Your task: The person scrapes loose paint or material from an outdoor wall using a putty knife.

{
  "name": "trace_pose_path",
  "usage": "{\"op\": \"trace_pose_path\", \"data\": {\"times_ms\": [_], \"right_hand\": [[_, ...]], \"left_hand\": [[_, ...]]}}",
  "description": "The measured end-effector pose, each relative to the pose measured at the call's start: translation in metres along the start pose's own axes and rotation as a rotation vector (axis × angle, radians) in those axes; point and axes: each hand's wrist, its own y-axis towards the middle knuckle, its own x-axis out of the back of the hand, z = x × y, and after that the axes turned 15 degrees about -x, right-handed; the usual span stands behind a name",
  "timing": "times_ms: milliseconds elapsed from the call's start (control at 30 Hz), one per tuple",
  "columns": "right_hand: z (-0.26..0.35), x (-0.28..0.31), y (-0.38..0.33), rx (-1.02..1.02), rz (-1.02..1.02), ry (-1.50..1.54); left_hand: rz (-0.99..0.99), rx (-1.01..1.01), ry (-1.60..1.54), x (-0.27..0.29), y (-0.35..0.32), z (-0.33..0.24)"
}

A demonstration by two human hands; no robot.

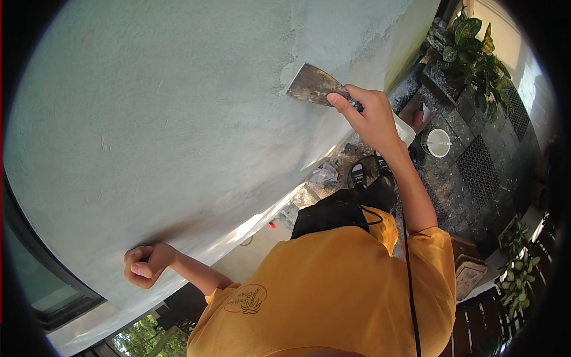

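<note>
My right hand (376, 116) grips a putty knife (317, 83) by its handle, thumb along the near side. Its wide blade is stained brown and grey, and the front edge lies at or just off the pale wall (178, 119), beside a rough patch of peeled surface (333, 41). Whether the edge touches the wall, I cannot tell. Lower left, my left hand (146, 265) is curled into a loose fist close against the wall, over a soft shadow. No object shows in it.
A dark-framed window (53, 285) borders the wall at lower left. On the littered paving to the right stand a white bucket (438, 143) and a leafy plant (470, 47). Crumpled clear plastic (324, 173) lies near my sandalled feet (358, 177). A black cord (409, 273) hangs down my shirt.
</note>
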Motion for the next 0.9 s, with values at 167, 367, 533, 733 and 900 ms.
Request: {"op": "trace_pose_path", "data": {"times_ms": [167, 367, 533, 733, 900], "right_hand": [[0.008, 0.006, -0.002, 0.001, -0.031, -0.023], [0.008, 0.001, 0.001, 0.023, -0.032, 0.028], [0.005, 0.012, 0.005, 0.027, -0.044, -0.073], [0.004, 0.007, 0.002, -0.017, -0.015, -0.048], [0.008, 0.008, 0.0, 0.031, -0.037, -0.043]], "left_hand": [[0.007, 0.028, 0.052, -0.003, 0.005, -0.008], [0.013, 0.033, 0.056, -0.003, 0.002, -0.007], [-0.011, 0.025, 0.013, -0.003, 0.005, -0.005], [-0.006, 0.051, 0.083, -0.004, 0.003, -0.005], [-0.013, 0.054, 0.036, -0.003, 0.003, -0.008]]}}
